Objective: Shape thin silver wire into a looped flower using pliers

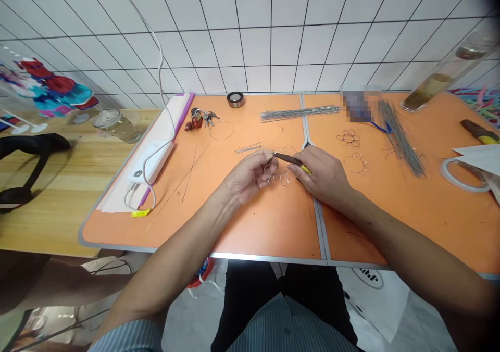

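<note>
A wire bundle (400, 138) blocks passage right of the right hand (322, 177).

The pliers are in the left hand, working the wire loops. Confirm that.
Wrong hand: the head view shows the pliers in the right hand, not the left. They are working the wire loops, as you said.

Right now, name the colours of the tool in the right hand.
The tool: dark brown, yellow end, best in head view.
</note>
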The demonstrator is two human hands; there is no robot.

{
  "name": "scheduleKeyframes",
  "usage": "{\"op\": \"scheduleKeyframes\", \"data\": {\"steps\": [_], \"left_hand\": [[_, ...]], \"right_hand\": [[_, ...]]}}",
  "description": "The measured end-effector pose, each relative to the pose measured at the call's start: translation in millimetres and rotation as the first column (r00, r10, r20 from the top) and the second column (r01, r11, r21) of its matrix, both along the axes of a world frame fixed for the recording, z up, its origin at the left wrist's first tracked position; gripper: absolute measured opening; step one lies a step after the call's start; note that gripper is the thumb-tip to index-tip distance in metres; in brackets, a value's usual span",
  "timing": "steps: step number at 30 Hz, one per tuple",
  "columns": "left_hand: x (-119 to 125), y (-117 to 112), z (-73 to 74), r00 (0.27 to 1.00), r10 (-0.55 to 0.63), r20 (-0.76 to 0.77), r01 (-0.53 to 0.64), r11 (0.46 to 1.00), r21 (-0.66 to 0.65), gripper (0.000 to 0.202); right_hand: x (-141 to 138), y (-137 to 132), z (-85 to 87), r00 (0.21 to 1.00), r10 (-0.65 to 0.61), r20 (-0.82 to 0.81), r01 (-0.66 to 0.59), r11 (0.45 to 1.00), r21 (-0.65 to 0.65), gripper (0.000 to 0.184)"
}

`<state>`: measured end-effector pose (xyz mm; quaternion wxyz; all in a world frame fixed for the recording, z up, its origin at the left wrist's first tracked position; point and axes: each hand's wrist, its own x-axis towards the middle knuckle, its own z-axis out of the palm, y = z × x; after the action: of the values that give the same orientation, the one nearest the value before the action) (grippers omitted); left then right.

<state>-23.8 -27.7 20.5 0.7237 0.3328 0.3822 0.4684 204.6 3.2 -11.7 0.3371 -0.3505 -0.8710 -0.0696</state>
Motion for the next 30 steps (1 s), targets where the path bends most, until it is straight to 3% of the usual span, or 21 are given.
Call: {"op": "scheduleKeyframes", "data": {"steps": [8, 17, 30], "left_hand": [[1.4, 0.4, -1.7, 0.999, 0.01, 0.05, -0.008, 0.999, -0.049, 0.017], [2.1, -1.7, 4.0, 0.997, 0.025, 0.07, -0.019, 0.996, -0.083, 0.019], [0.8, -0.9, -1.1, 0.997, 0.013, 0.074, -0.007, 0.996, -0.084, 0.017]], "right_hand": [[-1.7, -0.7, 2.2, 1.0, -0.001, -0.012, 0.001, 1.0, 0.021, 0.028], [-2.9, -2.3, 1.5, 1.0, -0.01, 0.005, 0.01, 0.998, -0.055, 0.028], [-2.6, -4.3, 1.2, 1.0, -0.005, -0.009, 0.005, 1.0, 0.001, 0.026]]}}
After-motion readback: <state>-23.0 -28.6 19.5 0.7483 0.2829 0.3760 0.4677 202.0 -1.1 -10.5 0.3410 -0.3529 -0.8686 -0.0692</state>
